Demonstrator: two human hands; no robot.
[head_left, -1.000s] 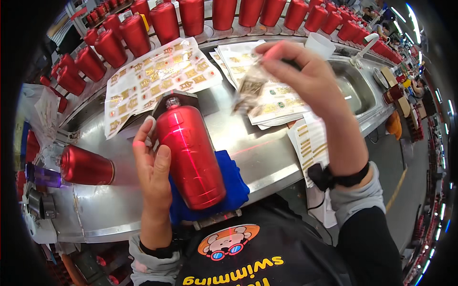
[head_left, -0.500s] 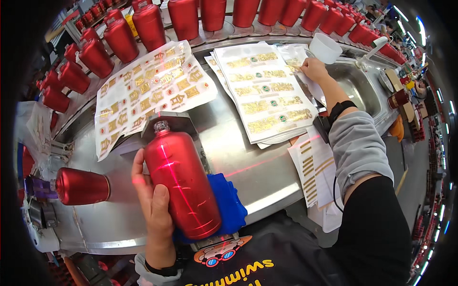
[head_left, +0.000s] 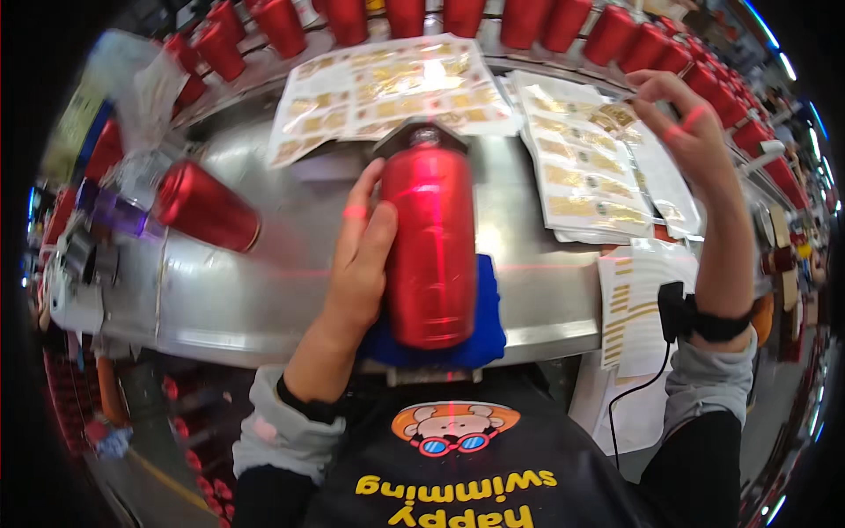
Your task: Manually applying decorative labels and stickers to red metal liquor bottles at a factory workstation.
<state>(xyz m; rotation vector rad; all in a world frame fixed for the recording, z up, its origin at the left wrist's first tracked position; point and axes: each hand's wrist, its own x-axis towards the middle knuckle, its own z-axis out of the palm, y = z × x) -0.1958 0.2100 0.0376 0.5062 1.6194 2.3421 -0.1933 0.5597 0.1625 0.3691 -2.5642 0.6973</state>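
Observation:
A shiny red bottle (head_left: 429,255) lies on a blue cloth (head_left: 489,308), its clear neck pointing away from me at a dark metal rest (head_left: 387,141). My left hand (head_left: 359,255) is closed along the bottle's left side, thumb on top. Red laser lines cross the bottle and both hands. At the right, my right hand (head_left: 691,132) is raised over a stack of gold-printed decal sheets (head_left: 581,167). Its thumb and forefinger pinch the edge of a small gold decal (head_left: 613,116), slightly blurred.
Another red bottle (head_left: 209,207) lies on the metal table (head_left: 299,211) at the left. A larger decal sheet (head_left: 326,106) spreads behind the rest. Several red bottles (head_left: 462,18) stand along the back. Striped gold sheets (head_left: 625,299) hang over the front edge at right.
My right hand has lifted off the right-hand stack, turned, and now has a small gold decal in its fingers. My left hand stays on the bottle. The whole view has turned and shifted.

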